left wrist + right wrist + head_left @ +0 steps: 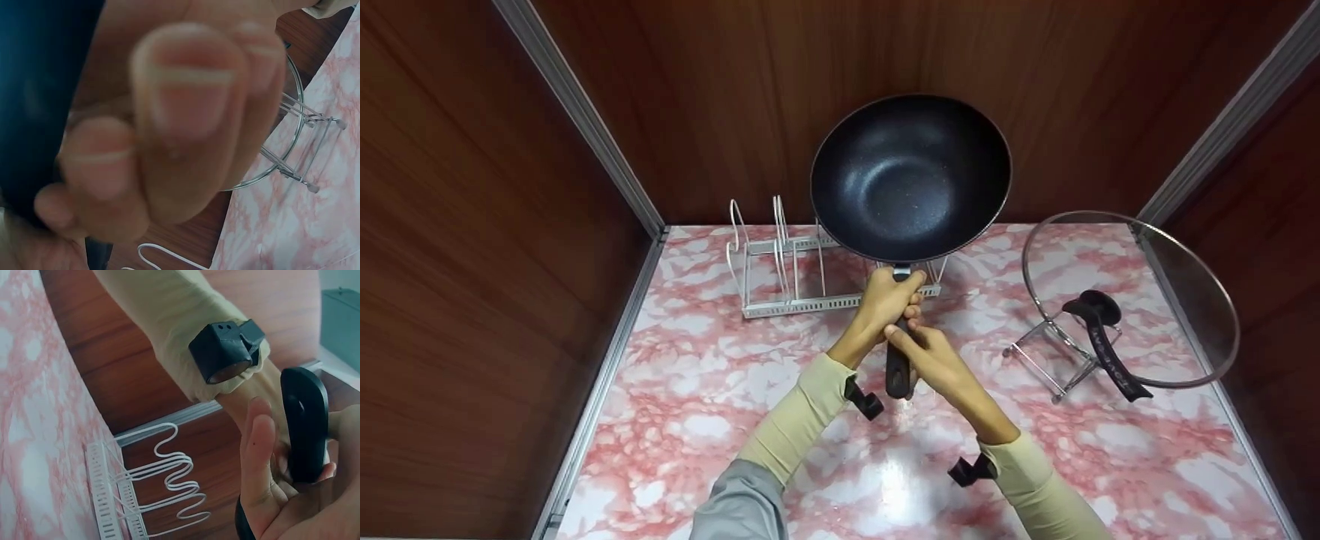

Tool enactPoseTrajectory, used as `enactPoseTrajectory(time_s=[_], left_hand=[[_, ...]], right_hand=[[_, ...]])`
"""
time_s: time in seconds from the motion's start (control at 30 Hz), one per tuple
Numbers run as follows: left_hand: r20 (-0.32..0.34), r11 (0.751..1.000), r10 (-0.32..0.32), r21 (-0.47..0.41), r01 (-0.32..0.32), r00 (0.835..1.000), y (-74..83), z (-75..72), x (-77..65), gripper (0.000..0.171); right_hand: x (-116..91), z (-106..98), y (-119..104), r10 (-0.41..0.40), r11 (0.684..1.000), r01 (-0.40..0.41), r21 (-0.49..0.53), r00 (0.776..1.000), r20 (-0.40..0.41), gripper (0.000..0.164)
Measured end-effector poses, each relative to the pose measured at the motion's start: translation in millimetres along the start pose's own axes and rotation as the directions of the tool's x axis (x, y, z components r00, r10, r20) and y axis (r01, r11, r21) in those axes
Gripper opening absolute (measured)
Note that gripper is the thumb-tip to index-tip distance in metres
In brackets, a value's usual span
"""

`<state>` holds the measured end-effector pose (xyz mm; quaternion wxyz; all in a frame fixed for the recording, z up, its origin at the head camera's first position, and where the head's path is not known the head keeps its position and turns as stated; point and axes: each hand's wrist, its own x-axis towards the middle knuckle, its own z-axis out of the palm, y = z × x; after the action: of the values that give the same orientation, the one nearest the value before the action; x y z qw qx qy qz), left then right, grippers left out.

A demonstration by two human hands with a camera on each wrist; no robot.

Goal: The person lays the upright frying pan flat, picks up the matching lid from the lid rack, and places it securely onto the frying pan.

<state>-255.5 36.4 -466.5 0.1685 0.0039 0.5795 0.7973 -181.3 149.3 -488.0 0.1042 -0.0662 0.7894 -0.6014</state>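
A deep black frying pan (911, 180) is held up over the table, its dark inside facing the head camera. My left hand (885, 300) grips its black handle (898, 367) close to the pan body. Lower on the same handle, my right hand (941, 360) holds on with the thumb laid across the top. In the right wrist view the handle's end (304, 433) sticks out beside the right hand's fingers (259, 461). Curled left fingers (185, 112) fill the left wrist view next to the dark handle.
Behind and left of the pan stands a white wire rack (802, 306) with upright dividers, partly hidden by the pan. On the right, a glass lid (1185, 315) with a black handle leans on a small metal stand (1031, 367). Brown panels (720, 90) enclose the marbled table.
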Motion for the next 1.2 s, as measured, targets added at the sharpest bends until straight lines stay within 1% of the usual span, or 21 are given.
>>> enactPoseTrajectory(time_s=[0.07, 0.13, 0.23, 0.33, 0.4, 0.57, 0.8, 0.9, 1.03, 1.2], left_hand=[[-0.003, 1.0, 0.013, 0.003, -0.013, 1.0, 0.4, -0.7, 0.0, 0.016], [-0.005, 0.999, 0.031, 0.014, -0.031, 1.0, 0.3, -1.9, 0.5, 0.02], [-0.003, 0.998, 0.047, 0.04, -0.047, 0.999, 0.1, -4.6, 0.1, 0.02], [-0.007, 0.996, 0.045, 0.072, -0.045, 0.999, 0.8, -7.7, -1.4, 0.019], [-0.006, 0.996, 0.032, 0.078, -0.031, 0.999, 1.3, -9.5, -2.7, 0.019], [0.008, 0.996, 0.012, 0.084, -0.013, 1.0, 1.3, -12.4, -5.4, 0.02], [0.008, 0.997, 0.007, 0.08, -0.008, 1.0, 0.9, -13.9, -7.6, 0.02], [0.012, 0.997, 0.004, 0.083, -0.005, 1.0, 0.7, -15.4, -8.6, 0.017], [0.016, 0.996, 0.0, 0.09, -0.002, 1.0, 1.0, -18.3, -11.1, 0.015], [0.02, 0.995, -0.013, 0.1, 0.011, 1.0, 0.1, -22.5, -14.7, 0.014]], right_hand=[[0.0, -4.8, 2.2, -0.013, 0.999, 0.011, 0.053, 0.999, 0.044, 0.042], [1.1, -10.3, 4.1, -0.014, 0.995, 0.006, 0.101, 0.997, 0.071, 0.045], [3.5, -19.6, 6.6, -0.019, 0.99, 0.009, 0.14, 0.998, 0.064, 0.047], [5.9, -28.8, 7.2, -0.003, 0.99, -0.001, 0.143, 1.0, 0.028, 0.049], [7.7, -35.7, 7.5, 0.0, 0.99, 0.0, 0.144, 1.0, 0.0, 0.049], [14.8, -53.9, 7.5, 0.04, 0.988, -0.03, 0.149, 0.997, -0.065, 0.046], [26.9, -85.3, 7.4, 0.054, 0.986, -0.032, 0.162, 0.989, -0.137, 0.055], [31.9, -99.0, 7.4, 0.061, 0.986, -0.032, 0.165, 0.983, -0.173, 0.055], [38.4, -115.5, 7.4, 0.062, 0.985, -0.027, 0.168, 0.977, -0.204, 0.058], [44.6, -131.9, 7.1, 0.067, 0.988, -0.033, 0.152, 0.973, -0.222, 0.062]])
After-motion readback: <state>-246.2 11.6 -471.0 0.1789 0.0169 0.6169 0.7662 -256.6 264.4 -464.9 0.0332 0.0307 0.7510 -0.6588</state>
